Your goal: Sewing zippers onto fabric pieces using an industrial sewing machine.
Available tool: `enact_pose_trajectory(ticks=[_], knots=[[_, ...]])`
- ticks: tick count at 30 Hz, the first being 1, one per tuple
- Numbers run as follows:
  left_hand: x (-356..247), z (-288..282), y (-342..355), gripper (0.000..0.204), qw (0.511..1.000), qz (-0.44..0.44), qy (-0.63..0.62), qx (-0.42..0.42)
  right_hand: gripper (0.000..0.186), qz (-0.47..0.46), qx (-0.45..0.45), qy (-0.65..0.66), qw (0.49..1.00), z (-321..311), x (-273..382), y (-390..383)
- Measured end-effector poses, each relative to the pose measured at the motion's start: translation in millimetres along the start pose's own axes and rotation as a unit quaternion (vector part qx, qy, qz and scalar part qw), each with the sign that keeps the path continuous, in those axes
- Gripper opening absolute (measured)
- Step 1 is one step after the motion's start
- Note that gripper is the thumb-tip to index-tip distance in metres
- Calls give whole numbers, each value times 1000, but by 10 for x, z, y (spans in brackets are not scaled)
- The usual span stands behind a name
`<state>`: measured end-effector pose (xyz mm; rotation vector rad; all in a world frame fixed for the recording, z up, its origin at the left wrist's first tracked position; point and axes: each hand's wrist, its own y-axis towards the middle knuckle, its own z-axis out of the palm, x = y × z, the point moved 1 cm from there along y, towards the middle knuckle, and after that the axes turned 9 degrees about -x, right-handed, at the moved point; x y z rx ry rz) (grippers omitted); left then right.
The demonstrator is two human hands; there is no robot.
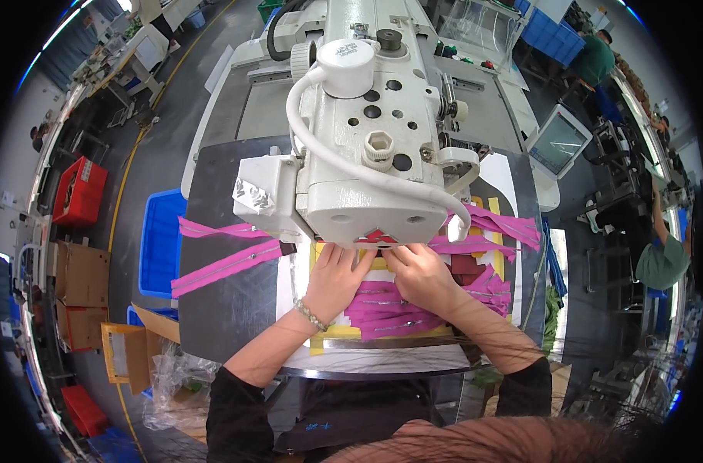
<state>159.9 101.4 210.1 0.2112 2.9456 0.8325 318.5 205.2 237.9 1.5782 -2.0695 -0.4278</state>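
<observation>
Both hands work beneath the front of a white industrial sewing machine [367, 185]. My left hand [330, 279] lies on a yellow-edged template [337, 332], fingers stretched forward, the tips partly hidden by the machine head. Beside it, my right hand [425, 279] has curled fingers pinched together on something small and dark that I cannot make out. A pile of magenta zippers [398, 318] with metal teeth lies under and beside my right hand. Two more magenta zippers stick out left of the machine head, the nearer one a long zipper [228, 268]. Further magenta zippers [494, 225] fan out at the right.
A blue bin [157, 251] stands left of the dark machine table [212, 320]. Cardboard boxes [85, 274] and a red crate [81, 189] are farther left. A touch screen [560, 140] is mounted at the right. A person in green [662, 261] works at the far right.
</observation>
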Motion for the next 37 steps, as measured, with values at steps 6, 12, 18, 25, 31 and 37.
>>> enact_pose_trajectory(ticks=[6, 12, 18, 25, 31, 37], knots=[[13, 24, -19, 40, 1000, -13, -7, 22, 31, -1, -3, 11, 1000, 8, 25, 3], [43, 14, -26, 42, 1000, -5, -2, 27, 34, 0, -12, 16, 1000, 18, 17, -16], [70, 40, -59, 42, 999, -10, -1, 32, 37, 3, -4, 25, 1000, 41, 17, -51], [223, -83, -15, 36, 1000, 5, -17, -5, 25, 11, 19, 62, 998, -11, 23, -24], [654, 179, 44, 47, 955, -80, -143, 248, 21, 20, -12, 62, 998, 16, -63, 10], [898, 204, 263, 61, 951, -74, -228, 193, 19, 16, -17, 69, 997, 50, -126, 77]])
